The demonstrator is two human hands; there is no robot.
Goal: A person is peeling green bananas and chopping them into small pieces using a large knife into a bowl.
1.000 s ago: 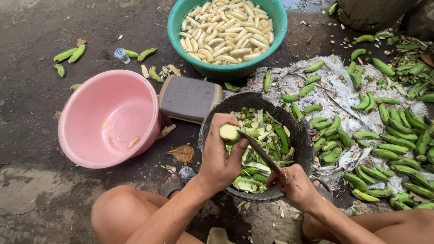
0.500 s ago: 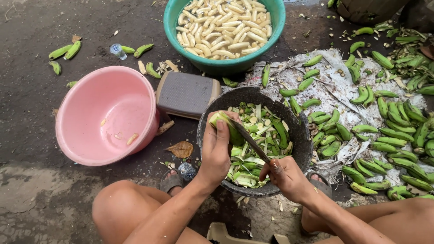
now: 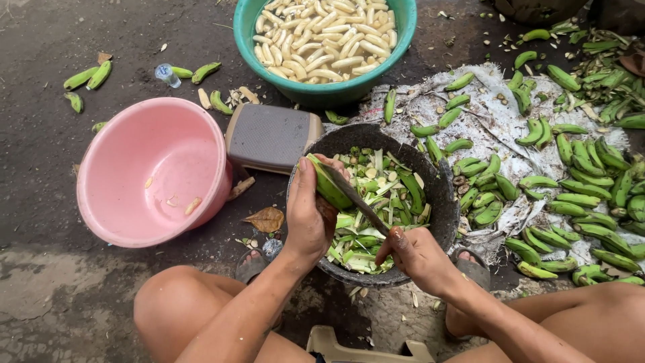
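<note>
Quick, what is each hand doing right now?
Left hand: closed around a green banana.
Right hand: closed on a knife against the banana.

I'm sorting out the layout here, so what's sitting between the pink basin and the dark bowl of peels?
In the head view, a grey rectangular block lies between the pink basin and the dark bowl, with a dry brown leaf on the ground nearer the person.
</note>
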